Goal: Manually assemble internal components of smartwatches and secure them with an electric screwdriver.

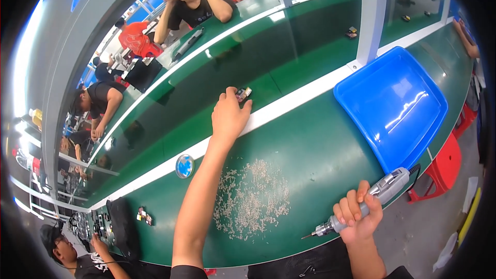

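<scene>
My left hand (231, 113) reaches over the dark green middle strip of the bench. Its thumb and fingers are apart on either side of a small block-like part (244, 93) with black, red and yellow patches. Whether the fingertips touch that part is hard to make out. In my right hand (359, 213) is a grey electric screwdriver (382, 188), held at the near edge with its bit pointing left. Between my arms, many tiny pale metal pieces, seemingly screws (253, 199), lie scattered on the green bench (320, 139).
A blue tray (398, 108) sits at the right, beside a grey upright post (369, 20). To the left are a small round dish (184, 166) with blue contents and more small parts (145, 216). Several people sit along the bench. A red stool (444, 163) stands at right.
</scene>
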Motion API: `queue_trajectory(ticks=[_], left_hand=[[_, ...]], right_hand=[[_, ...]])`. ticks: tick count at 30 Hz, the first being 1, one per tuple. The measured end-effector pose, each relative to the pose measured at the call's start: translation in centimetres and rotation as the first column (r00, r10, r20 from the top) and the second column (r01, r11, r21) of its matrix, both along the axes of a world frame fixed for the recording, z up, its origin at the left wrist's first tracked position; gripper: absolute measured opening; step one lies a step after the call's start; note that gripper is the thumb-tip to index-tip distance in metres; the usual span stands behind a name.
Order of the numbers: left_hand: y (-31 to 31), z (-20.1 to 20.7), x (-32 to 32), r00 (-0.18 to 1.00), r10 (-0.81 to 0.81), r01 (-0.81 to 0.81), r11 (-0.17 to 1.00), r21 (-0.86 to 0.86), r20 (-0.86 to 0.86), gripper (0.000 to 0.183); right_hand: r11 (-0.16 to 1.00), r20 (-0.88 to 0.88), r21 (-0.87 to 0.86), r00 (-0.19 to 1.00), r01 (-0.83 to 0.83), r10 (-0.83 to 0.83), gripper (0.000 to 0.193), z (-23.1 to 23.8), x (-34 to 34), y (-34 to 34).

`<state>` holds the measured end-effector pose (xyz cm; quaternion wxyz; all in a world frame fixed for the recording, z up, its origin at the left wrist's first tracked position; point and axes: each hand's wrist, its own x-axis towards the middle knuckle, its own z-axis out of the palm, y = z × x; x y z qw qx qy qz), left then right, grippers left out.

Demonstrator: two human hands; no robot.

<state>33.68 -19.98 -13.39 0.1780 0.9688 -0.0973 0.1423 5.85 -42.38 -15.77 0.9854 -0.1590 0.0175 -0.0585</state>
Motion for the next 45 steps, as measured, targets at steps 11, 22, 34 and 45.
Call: queue_trajectory(ticks=[11, 22, 34, 45], left_hand=[[1.4, 0.9, 2.2, 0.944, -0.318, 0.303, 0.941, 0.153, 0.084, 0.033], [-5.4, 3.3, -21.5, 0.528, -0.831, 0.842, 0.539, -0.019, -0.177, 0.045], [-6.5, 1.3, -22.3, 0.592, -0.799, 0.798, 0.599, -0.062, -0.106, 0.024], [-5.9, 1.1, -24.2, 0.559, -0.826, 0.814, 0.564, -0.138, -0.075, 0.033]], right_hand=[[1.0, 0.009, 0.023, 1.0, -0.021, 0.021, 0.011, -0.3, -0.6, 0.0], [0.991, -0.018, -0.046, 0.992, -0.125, 0.125, 0.014, 0.5, -3.7, -0.3], [0.974, -0.097, -0.12, 0.979, -0.19, 0.179, 0.012, 0.6, -5.7, 1.8], [0.992, -0.312, -0.109, 0.95, -0.069, 0.032, 0.009, 0.4, -6.9, 4.4]])
